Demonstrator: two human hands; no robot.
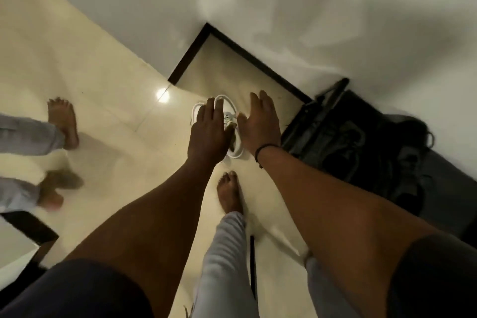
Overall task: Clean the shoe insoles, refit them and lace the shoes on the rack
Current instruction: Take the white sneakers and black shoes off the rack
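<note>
While both hands hover open, white shoes [227, 116] lie beneath.

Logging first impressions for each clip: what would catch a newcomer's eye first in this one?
Two bare forearms reach down the middle of the view, the left hand and right hand spread open over a pair of white shoes on the pale tiled floor. Just right of them, against the wall, stands a dark shoe rack with dark shoes on it. At the left edge are a second person's bare feet.
</note>
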